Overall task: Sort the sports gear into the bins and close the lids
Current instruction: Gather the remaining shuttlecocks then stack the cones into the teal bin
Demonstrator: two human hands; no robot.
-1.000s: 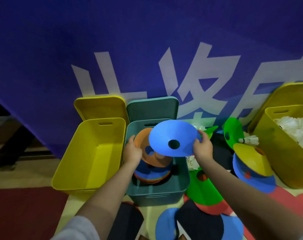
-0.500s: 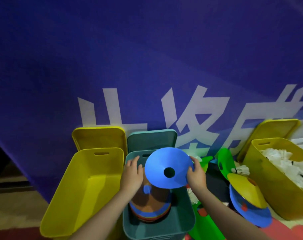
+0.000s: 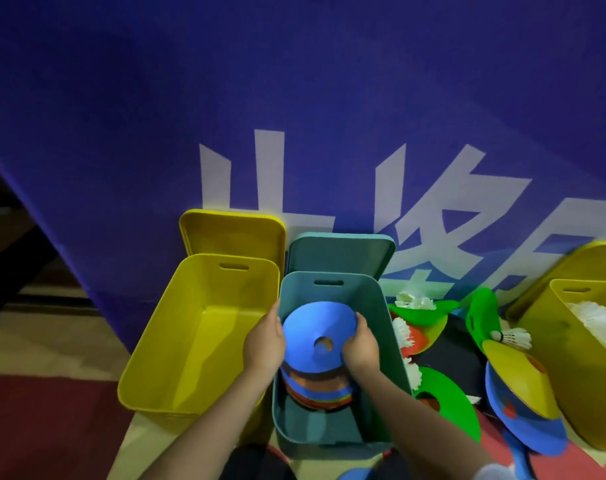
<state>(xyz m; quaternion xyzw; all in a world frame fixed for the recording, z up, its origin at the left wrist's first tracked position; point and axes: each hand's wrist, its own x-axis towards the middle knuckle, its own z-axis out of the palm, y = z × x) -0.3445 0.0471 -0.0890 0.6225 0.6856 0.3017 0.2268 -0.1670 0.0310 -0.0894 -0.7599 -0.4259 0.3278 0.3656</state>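
Both the left hand (image 3: 264,342) and right hand (image 3: 361,348) curl their fingers round a blue disc cone (image 3: 317,336) atop the stack in the teal bin (image 3: 374,348); right of that bin many cones (image 3: 447,396) and a shuttlecock (image 3: 513,337) lie unsorted, all lids off.

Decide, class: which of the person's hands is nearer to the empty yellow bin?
Left. The left hand holds the blue cone disc's left edge over the teal bin, right beside the empty yellow bin. The right hand grips the disc's opposite edge, farther away.
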